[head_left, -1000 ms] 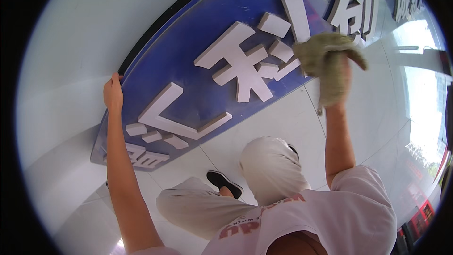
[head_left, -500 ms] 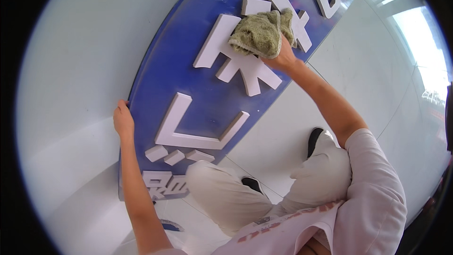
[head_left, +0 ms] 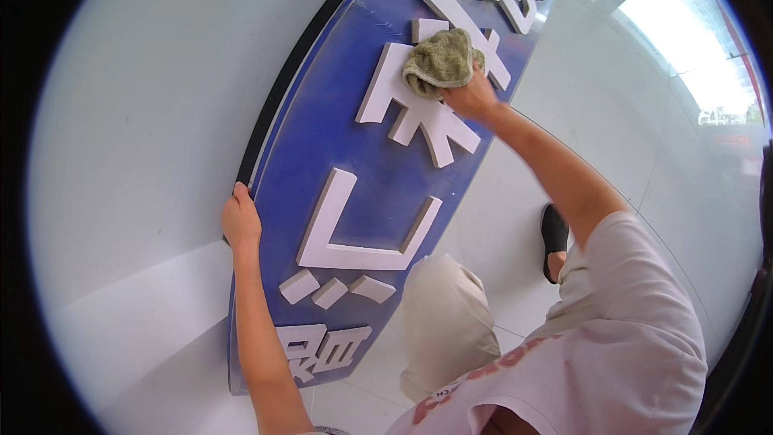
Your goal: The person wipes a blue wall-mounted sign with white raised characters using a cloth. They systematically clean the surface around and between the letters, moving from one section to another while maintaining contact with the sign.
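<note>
A long blue sign board (head_left: 378, 161) with raised white characters leans beside the wall. My right hand (head_left: 473, 97) grips an olive-green cloth (head_left: 439, 63), which lies bunched against a raised white character (head_left: 435, 125) in the upper half of the board. Part of my right fingers is hidden behind the cloth. At the board's left edge, my left hand (head_left: 241, 217) is closed around the rim, with the fingertips out of sight. Below it on the board sit a large white angular stroke (head_left: 354, 256) and several small white blocks (head_left: 329, 293).
A pale wall (head_left: 161, 113) rises along the left, meeting a light ledge (head_left: 153, 290). Light floor tiles (head_left: 515, 185) lie to the right, with bright reflections at upper right. My bent knee (head_left: 447, 314) is close to the board's right edge; my black shoe (head_left: 554, 234) stands farther right.
The board's left edge has come away from the wall, showing a dark gap or side. My left hand has shifted right with it. The cloth stays near the same character; my legs have moved.
</note>
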A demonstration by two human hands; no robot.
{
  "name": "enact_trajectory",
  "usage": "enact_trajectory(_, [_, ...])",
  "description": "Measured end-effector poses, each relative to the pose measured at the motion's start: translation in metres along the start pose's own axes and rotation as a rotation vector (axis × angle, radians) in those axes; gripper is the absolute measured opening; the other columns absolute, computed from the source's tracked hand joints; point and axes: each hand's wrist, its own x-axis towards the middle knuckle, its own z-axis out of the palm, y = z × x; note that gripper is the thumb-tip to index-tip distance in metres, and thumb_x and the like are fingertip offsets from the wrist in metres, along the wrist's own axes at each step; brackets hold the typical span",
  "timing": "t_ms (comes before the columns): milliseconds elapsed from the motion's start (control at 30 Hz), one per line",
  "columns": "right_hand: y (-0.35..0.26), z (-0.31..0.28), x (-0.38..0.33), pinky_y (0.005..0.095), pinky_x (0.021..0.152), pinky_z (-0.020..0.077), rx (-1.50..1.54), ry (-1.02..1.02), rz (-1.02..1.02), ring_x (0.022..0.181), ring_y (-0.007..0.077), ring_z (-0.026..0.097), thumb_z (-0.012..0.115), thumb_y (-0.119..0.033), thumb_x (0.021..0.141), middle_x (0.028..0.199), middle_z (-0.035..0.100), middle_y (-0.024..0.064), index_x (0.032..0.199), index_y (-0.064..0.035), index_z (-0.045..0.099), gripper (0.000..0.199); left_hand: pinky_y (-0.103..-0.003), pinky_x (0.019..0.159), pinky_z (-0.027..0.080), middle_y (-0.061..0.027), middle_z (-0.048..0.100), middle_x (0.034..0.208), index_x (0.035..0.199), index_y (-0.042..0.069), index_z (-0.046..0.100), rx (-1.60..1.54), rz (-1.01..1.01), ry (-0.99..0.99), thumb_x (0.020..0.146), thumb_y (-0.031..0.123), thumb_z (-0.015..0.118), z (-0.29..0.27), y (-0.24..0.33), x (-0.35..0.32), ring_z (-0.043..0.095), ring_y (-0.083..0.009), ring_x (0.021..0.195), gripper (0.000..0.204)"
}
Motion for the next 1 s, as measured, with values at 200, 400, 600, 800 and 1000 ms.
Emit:
enact_trajectory(200, [-0.064,0.008,0.004,0.0495,0.113,0.0278,0.005,0.000,0.326,0.128,0.0343,0.048,0.051,-0.016,0.087,0.131,0.058,0.0165,0.129,-0.0079,0.057,0.043,-0.049,0.091,0.046,-0.0240,0.069,0.101,0.102,-0.002,0.070,0.074,-0.084,-0.162,0.100,0.050,0.027,-0.009,0.023,-0.008,0.062,-0.0446,0.100,0.067])
enact_trajectory(400, [-0.043,-0.008,-0.010,0.0485,0.115,0.0272,-0.277,-0.078,-0.125,0.131,0.0331,0.046,0.051,-0.019,0.090,0.135,0.056,0.0155,0.131,-0.0071,0.056,0.043,-0.050,0.091,0.046,-0.0234,0.070,0.100,0.100,-0.001,0.070,0.091,-0.026,-0.127,0.099,0.050,0.027,-0.003,-0.001,0.002,0.063,-0.0449,0.099,0.067])
enact_trajectory(600, [-0.012,-0.016,-0.001,0.0472,0.093,0.0495,0.046,-0.078,0.123,0.112,0.0384,0.058,0.053,-0.029,0.092,0.122,0.062,0.0196,0.123,-0.0075,0.060,0.039,-0.047,0.082,0.047,-0.0238,0.068,0.090,0.091,-0.005,0.066,0.025,-0.054,-0.173,0.098,0.049,0.030,0.001,0.002,0.003,0.063,-0.0424,0.089,0.066])
enact_trajectory(800, [-0.013,-0.001,0.006,0.0494,0.091,0.0500,0.072,-0.127,0.279,0.105,0.0435,0.060,0.049,-0.025,0.094,0.115,0.063,0.0243,0.112,-0.0011,0.061,0.032,-0.046,0.076,0.046,-0.0238,0.063,0.080,0.082,-0.007,0.060,0.029,-0.036,-0.045,0.096,0.046,0.033,0.003,-0.004,0.001,0.059,-0.0404,0.077,0.061])
enact_trajectory(1000, [-0.012,0.017,-0.038,0.0506,0.092,0.0464,0.459,0.062,0.486,0.105,0.0483,0.056,0.050,-0.018,0.093,0.111,0.061,0.0293,0.115,0.0016,0.058,0.030,-0.044,0.073,0.045,-0.0235,0.061,0.078,0.081,-0.009,0.058,0.040,-0.090,-0.024,0.096,0.038,0.037,0.002,-0.003,0.002,0.060,-0.0353,0.075,0.053])
